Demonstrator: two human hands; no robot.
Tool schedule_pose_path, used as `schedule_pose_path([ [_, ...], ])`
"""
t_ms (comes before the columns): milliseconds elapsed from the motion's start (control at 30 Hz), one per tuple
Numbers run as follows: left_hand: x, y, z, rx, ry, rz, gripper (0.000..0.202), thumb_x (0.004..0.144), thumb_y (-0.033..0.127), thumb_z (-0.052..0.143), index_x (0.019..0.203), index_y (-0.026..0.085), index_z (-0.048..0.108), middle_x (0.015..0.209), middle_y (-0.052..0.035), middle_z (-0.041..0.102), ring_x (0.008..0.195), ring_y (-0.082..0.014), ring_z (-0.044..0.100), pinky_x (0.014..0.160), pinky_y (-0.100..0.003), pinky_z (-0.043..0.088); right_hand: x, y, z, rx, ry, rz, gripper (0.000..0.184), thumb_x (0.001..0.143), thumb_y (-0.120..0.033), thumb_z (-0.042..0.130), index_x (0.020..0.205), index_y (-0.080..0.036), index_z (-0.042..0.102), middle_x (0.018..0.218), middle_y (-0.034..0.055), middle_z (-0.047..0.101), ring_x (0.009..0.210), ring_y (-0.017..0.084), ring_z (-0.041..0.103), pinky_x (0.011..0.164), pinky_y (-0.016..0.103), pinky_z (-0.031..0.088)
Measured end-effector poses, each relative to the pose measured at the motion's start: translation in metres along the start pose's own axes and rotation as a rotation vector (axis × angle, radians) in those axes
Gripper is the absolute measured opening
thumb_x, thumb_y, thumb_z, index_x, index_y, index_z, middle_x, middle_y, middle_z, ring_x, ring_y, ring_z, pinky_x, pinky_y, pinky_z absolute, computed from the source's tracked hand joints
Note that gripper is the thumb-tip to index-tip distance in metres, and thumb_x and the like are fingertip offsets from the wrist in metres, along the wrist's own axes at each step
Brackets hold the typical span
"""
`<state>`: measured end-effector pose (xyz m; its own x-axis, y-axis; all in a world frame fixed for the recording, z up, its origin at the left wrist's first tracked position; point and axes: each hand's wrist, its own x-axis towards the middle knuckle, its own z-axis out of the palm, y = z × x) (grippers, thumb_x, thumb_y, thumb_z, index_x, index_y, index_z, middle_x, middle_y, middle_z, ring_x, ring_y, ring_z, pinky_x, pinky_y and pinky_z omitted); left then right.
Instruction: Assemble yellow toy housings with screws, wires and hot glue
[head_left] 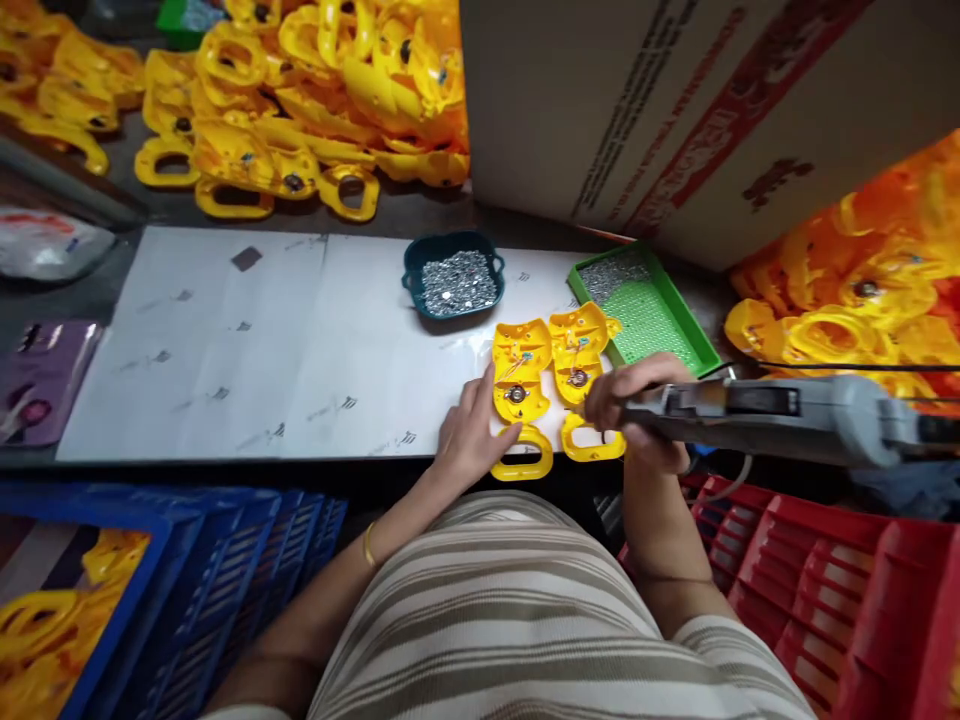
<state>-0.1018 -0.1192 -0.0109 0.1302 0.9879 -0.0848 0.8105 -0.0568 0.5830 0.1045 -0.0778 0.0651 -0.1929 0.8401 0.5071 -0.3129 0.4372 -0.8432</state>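
Two yellow plastic shells lie side by side, insides up, near the front edge of the white work sheet (247,340). My left hand (471,428) rests on the left shell (520,385), fingers against its edge and handle loop. My right hand (637,405) is closed round a grey power screwdriver (780,418), held over the lower part of the right shell (579,360). The tool's tip is hidden behind my fingers.
A dark teal dish of small screws (454,280) sits behind the shells, a green tray (656,320) of more screws to its right. Yellow shells are heaped at the back (300,90) and right (862,290). A cardboard box (675,110) leans overhead. Blue crate (150,560) left, red crate (825,590) right.
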Motion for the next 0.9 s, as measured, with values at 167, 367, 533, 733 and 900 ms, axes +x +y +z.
schedule_pose_path([
  [167, -0.003, 0.016, -0.008, 0.122, 0.178, 0.471, 0.052, 0.090, 0.033, 0.060, 0.139, 0.022, 0.048, 0.133, -0.0133, 0.056, 0.120, -0.0285, 0.053, 0.101, -0.044, 0.039, -0.011, -0.018, -0.048, -0.245, 0.365, -0.258, 0.021, 0.080, -0.029, 0.066, 0.097, -0.023, 0.055, 0.056, -0.0080, 0.048, 0.041, 0.009, 0.047, 0.039, 0.022, 0.043],
  [367, 0.015, 0.044, 0.011, 0.268, -0.194, 0.905, 0.057, 0.085, 0.052, 0.065, 0.135, 0.027, 0.053, 0.144, -0.0065, 0.052, 0.135, -0.0287, 0.041, 0.119, -0.053, 0.011, -0.020, 0.007, -0.081, -0.405, 0.618, -0.102, 0.032, 0.078, -0.042, 0.069, 0.095, -0.025, 0.048, 0.057, -0.0078, 0.049, 0.044, 0.010, 0.048, 0.044, 0.026, 0.044],
  [533, 0.026, 0.038, 0.004, 0.384, -0.260, 0.942, 0.050, 0.082, 0.045, 0.071, 0.127, 0.025, 0.060, 0.142, -0.0083, 0.054, 0.134, -0.0298, 0.045, 0.119, -0.057, 0.013, -0.023, 0.029, -0.084, -0.383, 0.625, 0.008, 0.039, 0.076, -0.052, 0.068, 0.096, -0.023, 0.049, 0.058, -0.0067, 0.048, 0.045, 0.011, 0.051, 0.046, 0.028, 0.046],
  [733, 0.032, 0.015, -0.020, 0.492, -0.238, 1.020, 0.024, 0.084, 0.031, 0.068, 0.107, 0.022, 0.068, 0.135, -0.0080, 0.060, 0.129, -0.0283, 0.051, 0.120, -0.058, 0.002, -0.021, 0.033, -0.082, -0.418, 0.638, 0.045, 0.041, 0.074, -0.052, 0.071, 0.098, -0.022, 0.055, 0.067, -0.0025, 0.059, 0.059, 0.014, 0.059, 0.063, 0.033, 0.054],
  [900, 0.045, -0.015, -0.042, 0.593, -0.249, 1.110, 0.034, 0.087, 0.005, 0.044, 0.105, 0.022, 0.068, 0.140, -0.0062, 0.056, 0.134, -0.0276, 0.048, 0.120, -0.058, 0.007, -0.033, 0.012, -0.070, -0.697, 0.519, 0.118, 0.043, 0.074, -0.041, 0.073, 0.108, -0.020, 0.058, 0.103, 0.0086, 0.068, 0.097, 0.023, 0.065, 0.090, 0.043, 0.052],
])
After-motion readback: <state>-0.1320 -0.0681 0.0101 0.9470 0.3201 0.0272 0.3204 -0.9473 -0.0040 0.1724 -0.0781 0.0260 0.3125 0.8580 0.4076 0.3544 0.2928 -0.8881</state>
